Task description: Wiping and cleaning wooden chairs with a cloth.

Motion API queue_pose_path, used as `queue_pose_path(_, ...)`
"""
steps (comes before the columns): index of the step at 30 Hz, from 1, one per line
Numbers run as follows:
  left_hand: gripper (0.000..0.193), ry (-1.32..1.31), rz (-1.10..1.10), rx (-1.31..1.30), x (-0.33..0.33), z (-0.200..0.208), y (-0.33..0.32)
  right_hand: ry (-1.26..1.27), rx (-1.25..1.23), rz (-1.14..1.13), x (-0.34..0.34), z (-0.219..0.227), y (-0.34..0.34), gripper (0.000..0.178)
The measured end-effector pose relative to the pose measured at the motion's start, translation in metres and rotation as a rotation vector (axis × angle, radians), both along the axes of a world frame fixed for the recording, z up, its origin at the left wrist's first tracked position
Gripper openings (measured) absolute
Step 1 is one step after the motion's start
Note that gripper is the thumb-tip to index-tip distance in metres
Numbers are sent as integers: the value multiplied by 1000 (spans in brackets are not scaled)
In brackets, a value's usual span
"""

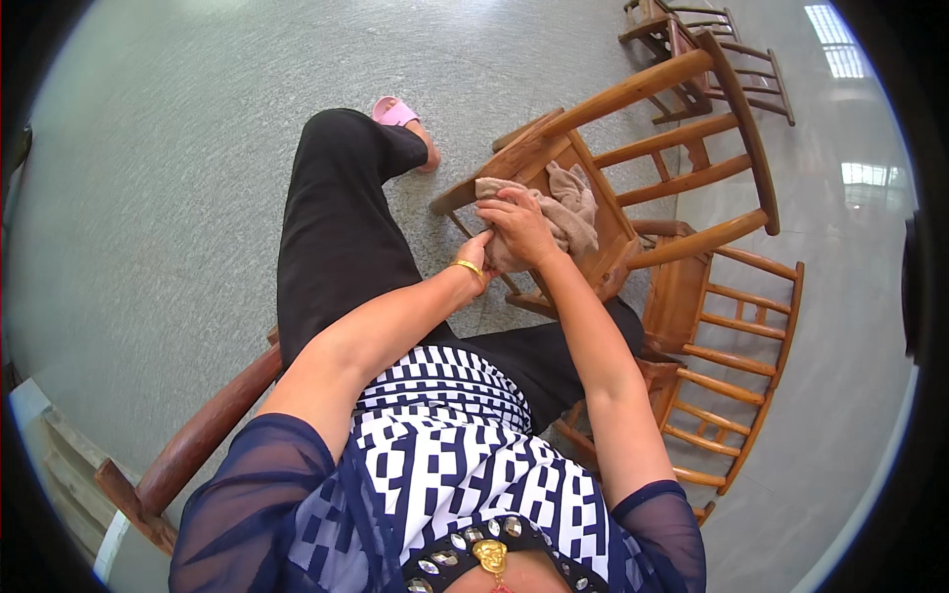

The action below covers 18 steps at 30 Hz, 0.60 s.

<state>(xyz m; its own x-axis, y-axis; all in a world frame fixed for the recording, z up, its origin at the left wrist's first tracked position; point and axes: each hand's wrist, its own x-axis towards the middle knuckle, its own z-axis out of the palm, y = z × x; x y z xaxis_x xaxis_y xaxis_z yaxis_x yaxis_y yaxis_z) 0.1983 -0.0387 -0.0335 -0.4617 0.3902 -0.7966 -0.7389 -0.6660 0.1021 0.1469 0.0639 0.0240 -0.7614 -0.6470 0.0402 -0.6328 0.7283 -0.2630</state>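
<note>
A crumpled beige-brown cloth (570, 210) lies partly on the seat of a small wooden chair (615, 240), with its near-left part bunched between my hands. My right hand (521, 228) is over the top of the bunch, its fingers curled onto the fabric. Below and to the left, my left hand (476, 260), with a gold bracelet at the wrist, grips the cloth's lower edge. Its fingertips are partly hidden behind the fabric. Both hands are close together at the seat's left edge.
Several wooden chairs stand on the right, one (741, 316) close beside my leg and another (682, 59) farther back. A dark wooden rail (213, 425) is at my left. My foot in a pink slipper (395, 112) rests on the grey speckled floor (198, 178).
</note>
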Motion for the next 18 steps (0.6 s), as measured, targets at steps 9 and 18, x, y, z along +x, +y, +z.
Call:
queue_pose_path(9, 33, 273, -470, -39, 20, 12, 15, -10, -287, -496, 55, -2, 50, 29)
queue_pose_path(18, 11, 1237, -676, -375, -11, 74, 42, 152, -440, -943, 98, 93, 104, 21)
